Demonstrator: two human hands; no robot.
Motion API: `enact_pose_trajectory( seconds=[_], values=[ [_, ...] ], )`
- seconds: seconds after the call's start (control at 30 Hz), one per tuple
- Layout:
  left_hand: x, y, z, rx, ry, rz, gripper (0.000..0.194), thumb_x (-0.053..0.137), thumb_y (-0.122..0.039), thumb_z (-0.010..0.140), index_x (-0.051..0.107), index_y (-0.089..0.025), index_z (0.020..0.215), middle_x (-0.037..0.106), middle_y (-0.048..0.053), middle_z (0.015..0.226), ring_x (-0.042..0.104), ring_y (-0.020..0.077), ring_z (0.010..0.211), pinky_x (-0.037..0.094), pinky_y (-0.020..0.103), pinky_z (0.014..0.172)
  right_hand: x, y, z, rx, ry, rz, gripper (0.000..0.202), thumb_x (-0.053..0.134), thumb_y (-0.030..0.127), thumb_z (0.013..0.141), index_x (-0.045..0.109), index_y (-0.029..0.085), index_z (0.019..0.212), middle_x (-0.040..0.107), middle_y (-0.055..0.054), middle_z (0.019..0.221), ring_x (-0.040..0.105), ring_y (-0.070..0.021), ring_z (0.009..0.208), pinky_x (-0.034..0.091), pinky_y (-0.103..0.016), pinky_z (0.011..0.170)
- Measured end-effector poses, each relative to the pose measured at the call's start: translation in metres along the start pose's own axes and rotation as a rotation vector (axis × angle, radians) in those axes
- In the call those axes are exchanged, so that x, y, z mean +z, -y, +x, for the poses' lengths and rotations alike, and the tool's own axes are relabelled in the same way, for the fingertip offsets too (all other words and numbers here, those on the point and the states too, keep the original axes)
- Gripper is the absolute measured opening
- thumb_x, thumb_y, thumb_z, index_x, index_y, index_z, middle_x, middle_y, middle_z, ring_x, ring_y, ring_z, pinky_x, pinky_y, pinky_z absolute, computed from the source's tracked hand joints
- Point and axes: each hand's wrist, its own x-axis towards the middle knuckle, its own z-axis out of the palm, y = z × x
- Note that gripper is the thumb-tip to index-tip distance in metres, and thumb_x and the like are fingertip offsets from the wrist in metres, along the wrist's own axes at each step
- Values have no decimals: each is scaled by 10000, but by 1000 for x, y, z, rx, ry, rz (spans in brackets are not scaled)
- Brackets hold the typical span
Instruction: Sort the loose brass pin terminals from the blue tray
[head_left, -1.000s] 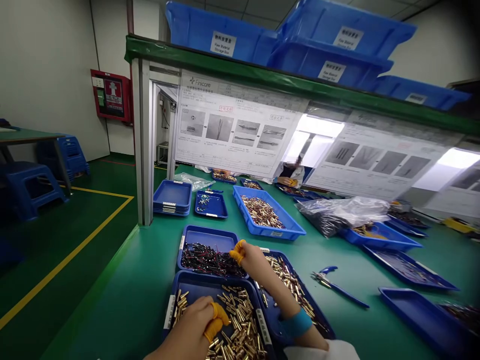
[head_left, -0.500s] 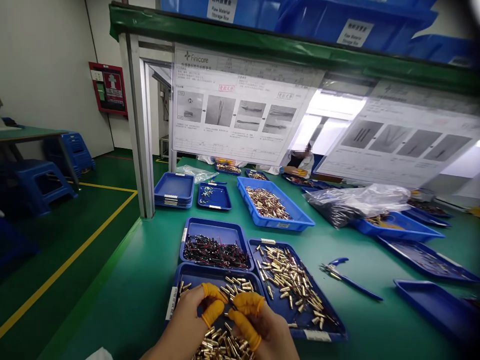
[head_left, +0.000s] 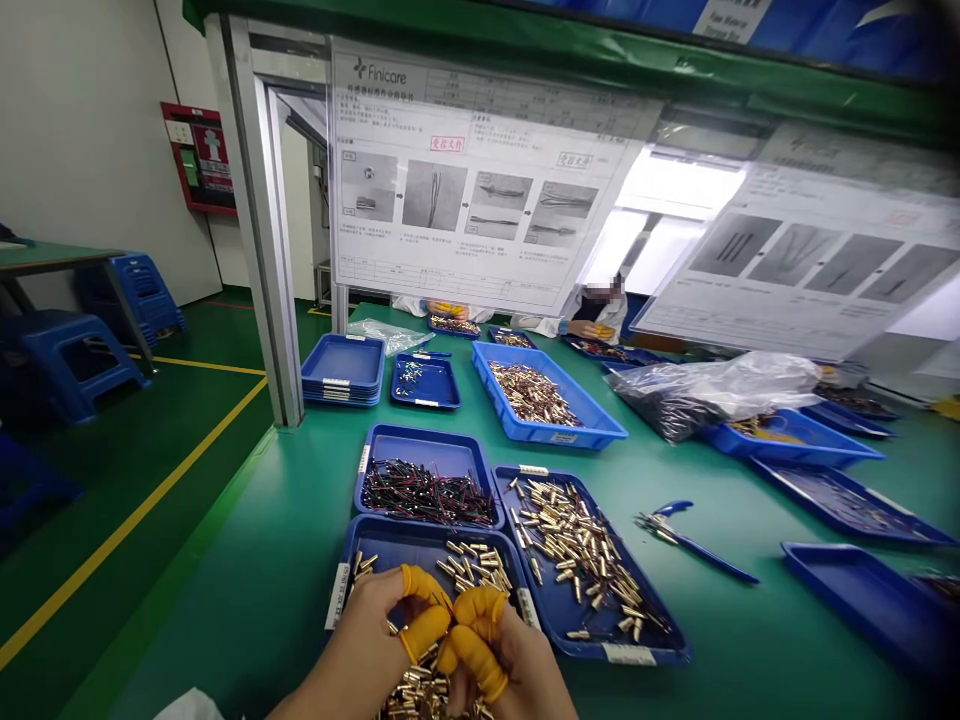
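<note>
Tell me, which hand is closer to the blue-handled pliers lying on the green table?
Right. The right hand is on the pliers' side of the near tray; the left hand sits farther away, beyond it.

Both hands meet over the near blue plastic tray of brass pins [head_left: 390, 560]. Behind it lies the blue tray of dark wire pieces [head_left: 420, 470]; to its right the blue tray of scattered brass pins [head_left: 645, 645], then the blue-handled pliers [head_left: 690, 540] on the green surface [head_left: 285, 560].

Blue-handled pliers [head_left: 694, 535] are seen at right on the green desk [head_left: 285, 560]; stacked empty trays [head_left: 343, 368] and a plastic bag [head_left: 712, 392] lie farther back.
</note>
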Motion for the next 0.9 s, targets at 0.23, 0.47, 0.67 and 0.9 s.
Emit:
enact_pose_trajectory(
  seconds=[0.23,0.47,0.67,0.9],
  values=[
    [0,-3,2,-22,-16,-304,113,588,-267,732,598,-161,695,598,21,706,535,166,681,434,263,640,0,2,2,-21,89,446,339,582,519,774,538,183,772,624,12,526,578,-112,462,428,-221,511],
    [0,-2,4,-55,-12,-460,81,632,-248,696,622,-172,723,615,6,710,561,169,710,438,262,666,-7,10,6,73,64,352,391,734,519,612,589,184,751,637,19,479,631,-144,495,481,-238,544],
    [2,-2,6,-128,9,-546,79,613,-251,684,606,-173,699,568,-28,598,535,146,594,426,253,594,-10,13,3,126,27,256,446,723,580,564,607,166,685,617,4,591,576,-113,471,488,-227,490],
    [1,4,6,-122,-106,-468,80,624,-244,680,591,-173,700,541,-34,643,486,133,625,376,224,579,-1,-6,0,-9,-130,-48,454,563,608,704,540,161,630,385,53,514,324,-79,436,260,-217,412]
  ],
)
